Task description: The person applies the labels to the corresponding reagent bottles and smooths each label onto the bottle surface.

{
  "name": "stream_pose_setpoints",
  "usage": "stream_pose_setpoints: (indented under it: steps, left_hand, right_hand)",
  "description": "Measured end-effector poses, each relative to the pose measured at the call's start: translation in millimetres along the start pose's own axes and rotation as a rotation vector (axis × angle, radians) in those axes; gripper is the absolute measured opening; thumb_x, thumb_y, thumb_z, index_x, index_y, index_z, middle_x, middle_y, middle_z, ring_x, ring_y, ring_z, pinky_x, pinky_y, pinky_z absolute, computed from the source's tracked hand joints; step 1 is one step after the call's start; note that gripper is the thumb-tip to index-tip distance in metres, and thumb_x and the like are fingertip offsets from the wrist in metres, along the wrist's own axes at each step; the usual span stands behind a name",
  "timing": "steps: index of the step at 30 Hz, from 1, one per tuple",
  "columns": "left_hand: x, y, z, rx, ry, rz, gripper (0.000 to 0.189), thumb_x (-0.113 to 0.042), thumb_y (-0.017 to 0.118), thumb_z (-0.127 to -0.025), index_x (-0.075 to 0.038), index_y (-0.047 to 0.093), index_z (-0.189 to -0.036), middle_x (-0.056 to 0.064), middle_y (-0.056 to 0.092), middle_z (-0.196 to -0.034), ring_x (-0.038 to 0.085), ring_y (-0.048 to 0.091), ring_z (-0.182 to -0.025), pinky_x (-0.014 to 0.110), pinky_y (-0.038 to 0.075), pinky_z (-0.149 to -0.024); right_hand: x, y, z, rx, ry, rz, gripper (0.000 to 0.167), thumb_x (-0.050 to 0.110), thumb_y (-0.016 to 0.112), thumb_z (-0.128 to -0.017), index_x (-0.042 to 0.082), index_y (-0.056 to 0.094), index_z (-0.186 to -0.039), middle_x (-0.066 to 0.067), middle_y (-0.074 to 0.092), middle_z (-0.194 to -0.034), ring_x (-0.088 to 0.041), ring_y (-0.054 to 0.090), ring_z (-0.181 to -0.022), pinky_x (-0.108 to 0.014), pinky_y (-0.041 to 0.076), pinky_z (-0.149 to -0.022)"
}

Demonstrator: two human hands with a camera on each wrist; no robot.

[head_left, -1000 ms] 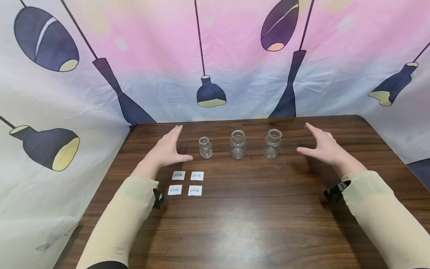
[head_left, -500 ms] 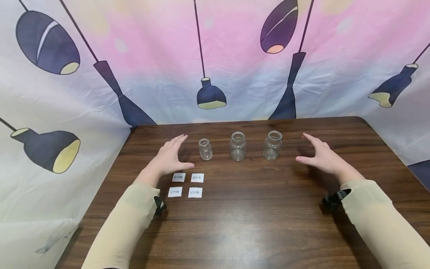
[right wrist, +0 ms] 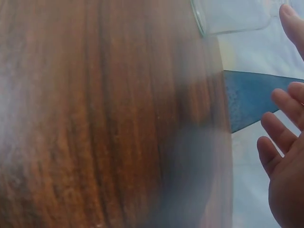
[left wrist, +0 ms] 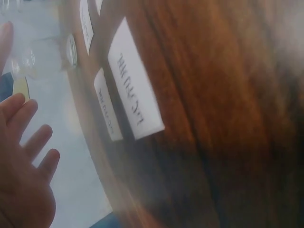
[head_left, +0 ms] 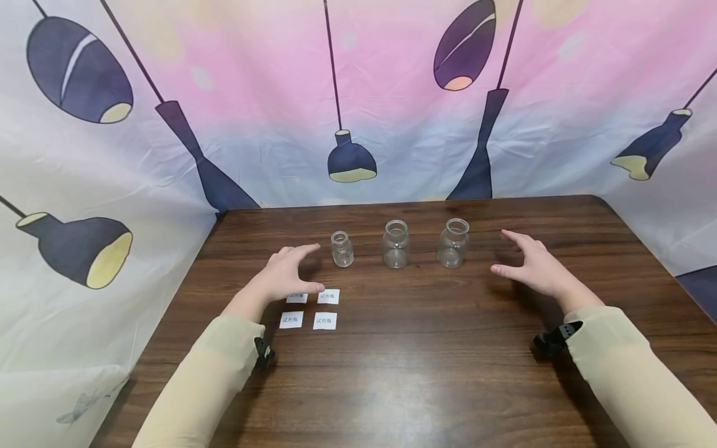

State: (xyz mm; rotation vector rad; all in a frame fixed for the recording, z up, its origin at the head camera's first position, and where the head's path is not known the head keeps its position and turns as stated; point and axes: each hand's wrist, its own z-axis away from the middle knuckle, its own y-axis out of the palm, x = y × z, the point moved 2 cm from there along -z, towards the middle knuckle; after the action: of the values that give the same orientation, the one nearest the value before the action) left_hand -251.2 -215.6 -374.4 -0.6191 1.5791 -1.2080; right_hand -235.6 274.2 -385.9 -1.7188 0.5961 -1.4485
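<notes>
Three clear glass bottles stand upright in a row toward the back of the table: a small bottle on the left, a larger bottle in the middle and another large bottle on the right. My left hand, thumb apart from the fingers, hovers left of the small bottle and touches nothing. Below its thumb lie several white paper labels with printed characters; the hand partly covers one. To the right of the right-hand bottle, my right hand is held with spread fingers and nothing in it.
The dark wood-grain table reaches back to a hanging cloth printed with lamps. A black wrist strap sits at the right cuff, another at the left.
Both hands have come down and slightly nearer to me, the left fingertips dropping to the small bottle's level. Bottles and labels have kept their places.
</notes>
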Motion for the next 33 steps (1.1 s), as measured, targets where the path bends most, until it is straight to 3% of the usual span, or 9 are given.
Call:
stream_pose_setpoints:
  steps: [9,15,23,33]
  left_hand:
    - [-1.5,7.9,4.9,0.027,-0.019,0.038,0.082,-0.051,0.077,-0.069,-0.017,0.047,-0.137,0.003,0.05,-0.135,0.027,0.038,-0.118,0.053,0.029,-0.095]
    - [-4.0,13.0,7.4,0.062,0.008,0.066,0.073,-0.047,0.077,-0.071,-0.017,0.053,-0.132,0.0,0.054,-0.129,0.025,0.039,-0.114,0.051,0.028,-0.094]
    - [-12.9,14.1,8.5,0.069,0.061,0.082,0.066,-0.039,0.077,-0.075,-0.013,0.053,-0.132,0.001,0.057,-0.125,0.025,0.04,-0.114,0.052,0.025,-0.097]
    - [-9.5,22.2,15.6,0.098,0.084,0.053,0.051,-0.034,0.073,-0.081,-0.015,0.057,-0.126,0.0,0.057,-0.125,0.023,0.043,-0.109,0.051,0.025,-0.096]
  right_hand:
    - [-4,6,3.9,0.014,0.026,-0.046,0.085,0.046,0.063,-0.087,0.002,0.023,-0.147,-0.025,0.028,-0.144,-0.045,0.031,-0.124,-0.066,0.023,-0.095]
    - [-5,10,6.4,0.021,0.024,-0.05,0.082,0.046,0.062,-0.087,0.001,0.026,-0.146,-0.025,0.03,-0.143,-0.044,0.034,-0.122,-0.062,0.032,-0.09]
    - [-5,11,7.9,0.031,0.021,-0.029,0.08,0.048,0.06,-0.088,0.001,0.029,-0.145,-0.024,0.035,-0.141,-0.044,0.039,-0.12,-0.06,0.034,-0.091]
    - [-3,13,10.9,0.007,0.037,-0.014,0.074,0.049,0.059,-0.088,0.004,0.036,-0.142,-0.025,0.042,-0.131,-0.042,0.046,-0.114,-0.059,0.038,-0.087]
